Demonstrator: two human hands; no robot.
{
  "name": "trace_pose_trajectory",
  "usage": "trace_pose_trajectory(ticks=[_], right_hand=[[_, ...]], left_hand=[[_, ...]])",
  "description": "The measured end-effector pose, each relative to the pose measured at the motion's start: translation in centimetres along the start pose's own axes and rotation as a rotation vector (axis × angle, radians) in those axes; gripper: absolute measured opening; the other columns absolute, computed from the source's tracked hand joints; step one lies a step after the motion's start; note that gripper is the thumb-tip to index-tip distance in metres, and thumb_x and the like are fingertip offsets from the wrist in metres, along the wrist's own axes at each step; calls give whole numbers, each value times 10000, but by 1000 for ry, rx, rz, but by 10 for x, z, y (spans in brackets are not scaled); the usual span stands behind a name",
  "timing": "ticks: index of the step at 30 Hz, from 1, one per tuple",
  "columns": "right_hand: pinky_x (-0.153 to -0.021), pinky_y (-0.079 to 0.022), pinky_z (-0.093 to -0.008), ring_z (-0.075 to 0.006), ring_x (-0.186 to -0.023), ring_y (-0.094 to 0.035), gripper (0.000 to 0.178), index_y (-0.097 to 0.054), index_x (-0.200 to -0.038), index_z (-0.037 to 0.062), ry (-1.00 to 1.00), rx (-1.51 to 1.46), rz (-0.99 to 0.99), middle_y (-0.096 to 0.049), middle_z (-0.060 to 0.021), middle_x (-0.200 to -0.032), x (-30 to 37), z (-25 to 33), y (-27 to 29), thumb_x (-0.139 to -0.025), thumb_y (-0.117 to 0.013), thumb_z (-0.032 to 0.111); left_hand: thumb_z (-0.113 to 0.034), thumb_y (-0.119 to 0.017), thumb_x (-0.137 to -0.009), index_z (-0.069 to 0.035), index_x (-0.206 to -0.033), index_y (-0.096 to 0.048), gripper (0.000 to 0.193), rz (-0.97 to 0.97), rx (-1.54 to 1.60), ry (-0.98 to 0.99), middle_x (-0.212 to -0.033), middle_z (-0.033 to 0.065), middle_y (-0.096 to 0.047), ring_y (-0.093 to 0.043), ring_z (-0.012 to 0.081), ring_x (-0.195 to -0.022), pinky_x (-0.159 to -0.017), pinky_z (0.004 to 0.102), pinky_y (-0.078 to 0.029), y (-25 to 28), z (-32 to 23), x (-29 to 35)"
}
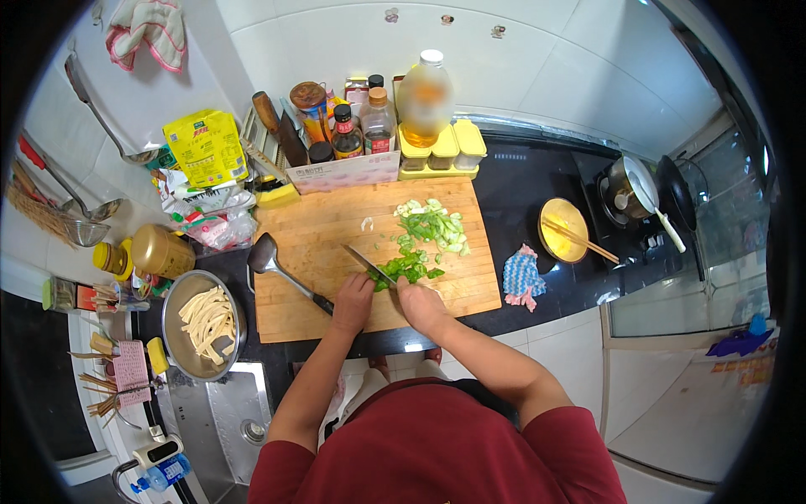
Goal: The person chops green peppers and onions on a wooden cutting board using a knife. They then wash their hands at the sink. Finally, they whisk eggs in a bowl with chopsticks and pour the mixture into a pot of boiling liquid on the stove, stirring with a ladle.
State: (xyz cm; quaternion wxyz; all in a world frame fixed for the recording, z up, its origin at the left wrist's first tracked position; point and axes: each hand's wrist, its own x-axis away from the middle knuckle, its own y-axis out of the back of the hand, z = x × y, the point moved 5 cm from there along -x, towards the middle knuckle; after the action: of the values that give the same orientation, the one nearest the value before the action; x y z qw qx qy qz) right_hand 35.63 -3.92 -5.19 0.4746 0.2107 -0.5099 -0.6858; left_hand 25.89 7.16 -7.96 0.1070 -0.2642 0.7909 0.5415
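Black countertop (514, 178): runs across the scene behind the person and board alike, with a steel sink (197, 420) at near left. Wooden cutting board (315, 218): lies flat at the centre. Steel bowl (170, 311): left of the board, holding pale yellow strips (207, 325). Spatula (290, 277): on the board's left part, its dark blade pointing far left, its handle toward the near edge. Yellow bowl (545, 220): right of the board, containing yellow liquid, with chopsticks (583, 241) laid across it. Right hand (423, 307): over the near part of the board, closed around the handle of the knife. Left hand (353, 302): just left of it and apart from it, fingers bent downward beside the blade; whether they grip anything cannot be told. Blue-and-white cloth (524, 277): just right of the board. Knife (368, 263): blade slanting toward far left. Pale green slices (437, 225): heaped on the board's far right part. Bright green pieces (409, 267): on the board, right of the blade and just beyond the right hand.
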Motion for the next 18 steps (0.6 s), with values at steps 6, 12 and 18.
trace_pose_trajectory(ticks=[6,12,18], right_hand=[[-668,-526,-531,-471,-760,-649,167,-497,-963,-41,-184,-107,-50,-637,-312,-773,0,-29,16,-879,-531,99],[-674,-536,-513,-440,-764,-669,155,-513,-989,-34,-90,-8,23,-653,-288,-768,30,-18,50,-865,-520,58],[-668,-560,-474,-394,-780,-693,135,-533,-976,-42,-55,44,53,-677,-259,-805,30,-18,47,-868,-490,27]], left_hand=[[-8,-614,-774,-10,-955,-623,181,-15,120,-12,-1067,150,-623,-613,342,-953,-832,407,-515,-17,3,-12],[-2,-619,-758,-11,-930,-614,172,12,167,47,-1038,159,-609,-606,346,-960,-826,410,-514,-28,7,-9],[18,-602,-740,-18,-882,-603,146,14,190,16,-987,145,-605,-595,332,-940,-802,399,-509,-40,9,-11]])
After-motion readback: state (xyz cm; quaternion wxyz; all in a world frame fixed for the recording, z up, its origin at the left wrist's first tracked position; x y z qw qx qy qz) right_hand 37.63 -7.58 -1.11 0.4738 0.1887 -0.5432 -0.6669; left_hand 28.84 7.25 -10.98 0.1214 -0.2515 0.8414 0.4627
